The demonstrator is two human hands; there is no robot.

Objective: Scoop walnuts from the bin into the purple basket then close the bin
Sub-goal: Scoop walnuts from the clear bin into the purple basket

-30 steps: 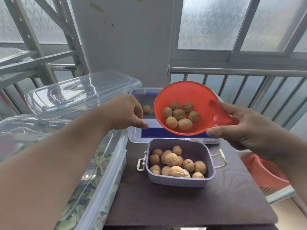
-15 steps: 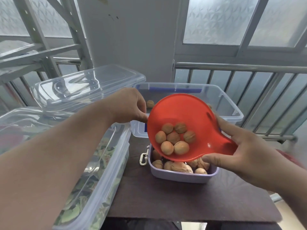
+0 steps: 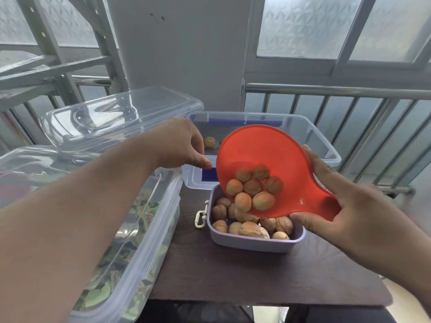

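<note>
My right hand grips the handle of a red scoop, tilted steeply over the purple basket. Several walnuts have slid to the scoop's lower lip, right above the basket. The basket holds several more walnuts. Behind it stands the clear bin with blue clips, its top uncovered and a walnut left inside. My left hand rests on the bin's near left rim, thumb and fingers pinched on it. The bin's clear lid lies at the left on another container.
A large clear container of green leaves fills the left side, touching the dark table. A metal railing and window run behind the bin. A grey metal frame stands at back left.
The scoop came down from above the bin to just over the basket and tipped further. Its walnuts rolled to the lower edge. My left hand stayed on the bin's rim.
</note>
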